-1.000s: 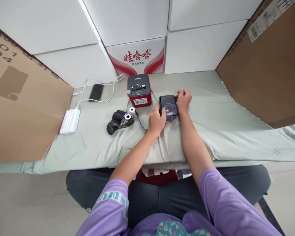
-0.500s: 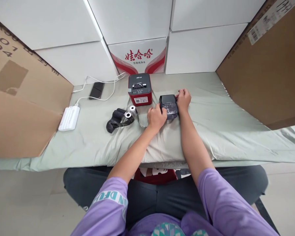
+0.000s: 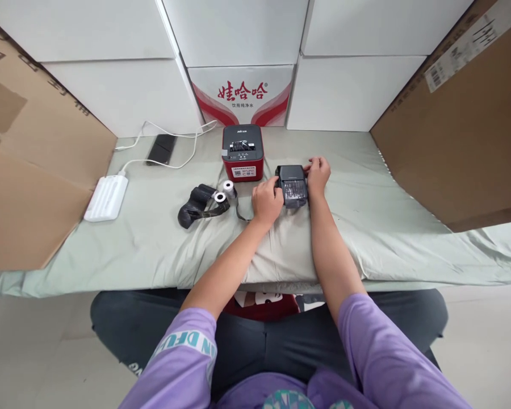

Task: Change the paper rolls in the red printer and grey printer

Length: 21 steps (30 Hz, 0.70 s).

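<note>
While your left hand [image 3: 267,201] and right hand [image 3: 319,175], both curled, flank the device [image 3: 293,186] | grip unclear | printer [image 3: 243,153] stands beyond

Clock centred on small black boxy device [image 3: 293,187]. Pale-green cloth surface [image 3: 296,244] open at 6 o'clock, between wrists; also 1, and wide at 3 beyond right hand [image 3: 318,176]. Blocked: 9, left hand [image 3: 267,201]; 10, red-and-black cube-shaped printer [image 3: 242,156]; 12, farther, white rectangular box [image 3: 323,94].
</note>
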Available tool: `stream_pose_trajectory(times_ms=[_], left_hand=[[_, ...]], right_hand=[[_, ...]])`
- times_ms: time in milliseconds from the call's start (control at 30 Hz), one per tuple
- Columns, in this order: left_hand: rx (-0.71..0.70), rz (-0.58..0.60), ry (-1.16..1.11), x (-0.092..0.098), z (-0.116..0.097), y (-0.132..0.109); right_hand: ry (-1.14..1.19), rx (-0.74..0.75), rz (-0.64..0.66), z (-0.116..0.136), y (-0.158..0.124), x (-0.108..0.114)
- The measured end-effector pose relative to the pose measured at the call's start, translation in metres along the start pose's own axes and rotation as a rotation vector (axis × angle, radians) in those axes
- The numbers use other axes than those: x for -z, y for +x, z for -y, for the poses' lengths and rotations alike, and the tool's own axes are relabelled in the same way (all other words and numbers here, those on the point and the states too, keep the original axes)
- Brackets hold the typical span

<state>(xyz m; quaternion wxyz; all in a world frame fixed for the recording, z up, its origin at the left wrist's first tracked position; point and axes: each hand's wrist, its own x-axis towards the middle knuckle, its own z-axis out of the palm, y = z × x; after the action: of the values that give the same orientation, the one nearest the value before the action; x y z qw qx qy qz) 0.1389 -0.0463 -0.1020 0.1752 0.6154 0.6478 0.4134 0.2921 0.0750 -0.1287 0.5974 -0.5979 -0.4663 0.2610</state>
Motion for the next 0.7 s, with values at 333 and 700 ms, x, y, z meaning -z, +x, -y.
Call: stream_pose_trajectory(times_ms=[333, 700], left_hand=[[-0.042, 0.046, -0.36, -0.015, 0.016, 0.014], [-0.003, 0.111, -0.43, -0.02, 0.018, 0.014]], right_hand=[[0.065, 0.019, 0.132, 0.008, -0.002, 0.002], [0.174, 0.078, 0.084, 0.008, -0.006, 0.009]])
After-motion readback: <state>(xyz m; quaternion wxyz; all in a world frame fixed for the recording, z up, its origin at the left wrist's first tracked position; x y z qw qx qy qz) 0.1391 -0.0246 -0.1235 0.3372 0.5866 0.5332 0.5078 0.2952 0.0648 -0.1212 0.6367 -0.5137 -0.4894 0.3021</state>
